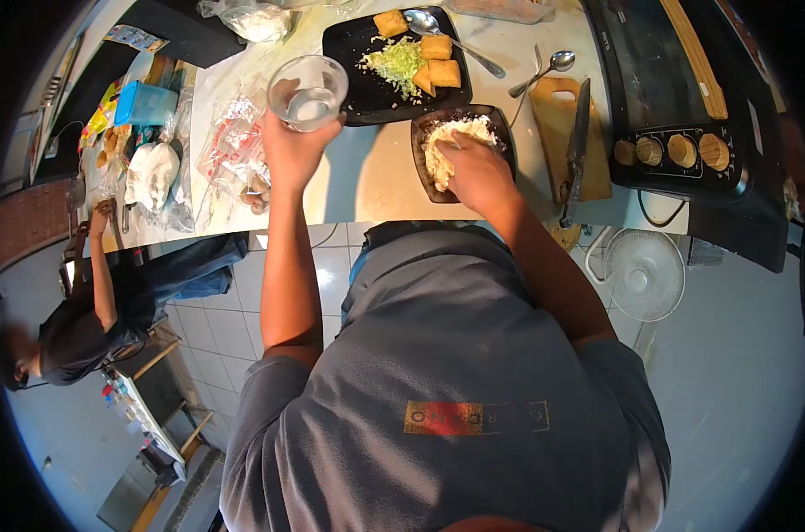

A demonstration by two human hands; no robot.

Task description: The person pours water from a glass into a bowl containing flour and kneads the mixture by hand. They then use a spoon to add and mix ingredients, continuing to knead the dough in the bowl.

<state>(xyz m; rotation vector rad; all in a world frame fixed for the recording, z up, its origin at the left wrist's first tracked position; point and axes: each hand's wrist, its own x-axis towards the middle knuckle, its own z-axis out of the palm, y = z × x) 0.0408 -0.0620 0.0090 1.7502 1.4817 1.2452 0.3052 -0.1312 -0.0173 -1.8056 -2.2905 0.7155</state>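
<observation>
At upper centre-left of the frame, the left hand [296, 152] is wrapped around a clear cup [308, 93], which sits directly above its palm. Right of centre, the right hand [479, 174] has its fingers in the pale, crumbly mixture [437, 161] in a dark bowl [508, 142] on the counter [367, 182]; whether those fingers are closed cannot be told. The mixture lies under and around the fingertips.

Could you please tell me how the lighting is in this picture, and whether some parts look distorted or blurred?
Head view: wide-angle distortion, with corners fading to black; head view: a dark shadow on the counter beside the left forearm, pale highlights in the clear cup in the left hand, glare on the floor tiles; head view: another person's head is blurred.
</observation>
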